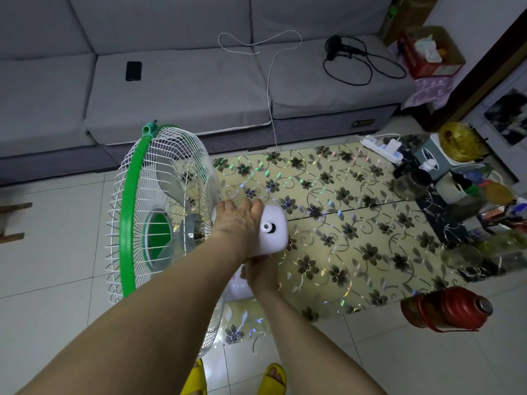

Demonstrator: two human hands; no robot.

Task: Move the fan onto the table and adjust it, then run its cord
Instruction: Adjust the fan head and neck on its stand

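- Head view: my left hand [238, 220] wraps over the top of the fan's white motor housing [275, 232], fingers curled on its far edge, so I can tilt the head.
- My right hand [261, 273] grips the fan's neck just below, steadying it against that tilt.
- The fan [159, 212] stands at the left end of the floral worktop [356, 223], its green-rimmed cage [128, 223] overhanging the floor.
- The power strip [380, 148] lies at the far edge, near the sofa [185, 89]; I judge the cord goes there. I can't make out the fan's cord.

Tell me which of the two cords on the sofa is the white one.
The thin white cord looped on the middle cushion and trailing down off the sofa's front. The other, further right, is the black cord coiled by the black hair dryer.
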